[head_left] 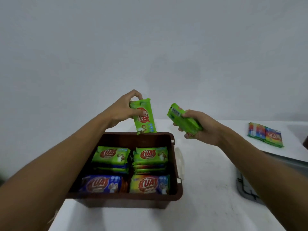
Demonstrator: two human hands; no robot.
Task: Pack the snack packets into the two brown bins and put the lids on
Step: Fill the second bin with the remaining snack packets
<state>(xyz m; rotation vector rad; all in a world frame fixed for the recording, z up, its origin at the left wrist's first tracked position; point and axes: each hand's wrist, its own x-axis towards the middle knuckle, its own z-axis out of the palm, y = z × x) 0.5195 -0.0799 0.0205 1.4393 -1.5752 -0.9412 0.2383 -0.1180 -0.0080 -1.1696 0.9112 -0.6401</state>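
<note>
Above the brown bin [173, 165] of "KUAT" packets [150, 156], both hands [119, 110] [202, 129] each clamped on green packets [144, 116] [182, 120].

left hand [124, 109]: raised, fingers pinched; right hand [202, 129]: raised, fingers curled

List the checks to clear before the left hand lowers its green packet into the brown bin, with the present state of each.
1. Left hand grips green packet: ok.
2. Packet above the brown bin: ok, over the far edge.
3. Bin lid off: ok.
4. Free slot behind the far stacks: cannot tell.
5. Right hand, holding green packets, clear of the bin: ok.
</note>
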